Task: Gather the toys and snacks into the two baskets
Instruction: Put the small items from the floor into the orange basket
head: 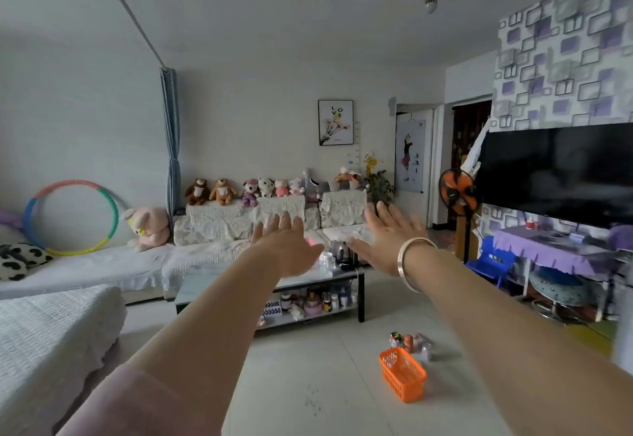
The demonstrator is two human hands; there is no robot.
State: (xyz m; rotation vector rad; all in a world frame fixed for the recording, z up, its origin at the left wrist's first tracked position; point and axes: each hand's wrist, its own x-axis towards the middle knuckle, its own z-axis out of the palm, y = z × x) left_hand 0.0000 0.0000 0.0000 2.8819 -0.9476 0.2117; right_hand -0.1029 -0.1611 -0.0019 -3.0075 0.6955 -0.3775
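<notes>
An orange plastic basket (403, 377) stands on the pale tiled floor at the lower right. Just behind it lies a small cluster of toys and snacks (409, 342), among them a multicoloured cube, an orange bottle and a few pale containers. I see only this one basket. My left hand (287, 249) and my right hand (386, 242) are stretched out in front of me at chest height, palms up, fingers spread, holding nothing. Both hands are far above and behind the basket. A bangle sits on my right wrist.
A low coffee table (291, 283) with a kettle on top and jars on its lower shelf stands straight ahead. Behind it is a sofa (219, 230) lined with plush toys. A bed edge (51, 326) is at the left; a TV, purple-draped table and fan at the right.
</notes>
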